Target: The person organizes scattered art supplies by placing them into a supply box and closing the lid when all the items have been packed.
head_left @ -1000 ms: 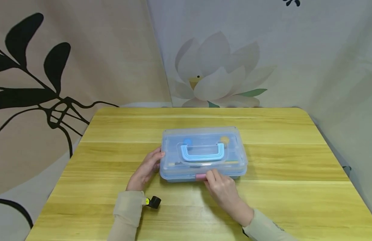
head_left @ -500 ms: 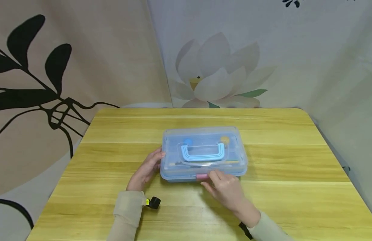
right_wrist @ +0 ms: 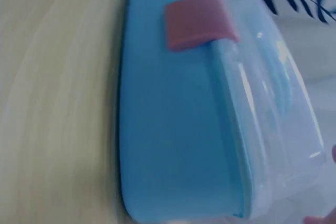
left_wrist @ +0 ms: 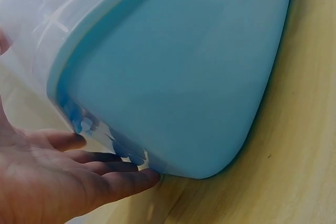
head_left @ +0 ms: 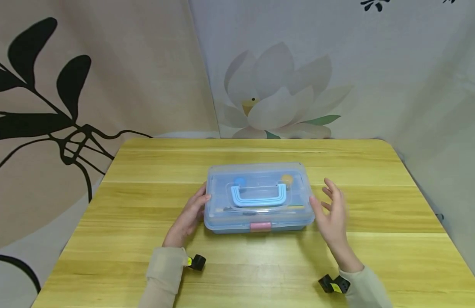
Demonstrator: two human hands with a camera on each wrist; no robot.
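On the table stands a plastic storage box (head_left: 222, 220) with a blue base and a clear lid (head_left: 260, 170), which is down on it. A light blue handle (head_left: 259, 201) lies on the lid, and a pink latch (head_left: 261, 227) sits at the front middle. My left hand (head_left: 186, 217) rests at the box's left end, its thumb on the lid's edge. In the left wrist view, the fingers (left_wrist: 123, 182) stretch along the side wall. My right hand (head_left: 332, 218) is beside the right end, fingers spread and holding nothing; contact by its thumb is unclear.
The wooden table (head_left: 376, 214) extends around the box on all sides. Through the lid show a blue round item (head_left: 240, 181) and a yellowish round item (head_left: 287, 179). A patterned curtain (head_left: 145, 77) hangs behind the table.
My right hand has let go of the pink latch and moved right and back to the box's right end, its fingers opening. The left hand and the box have stayed in place.
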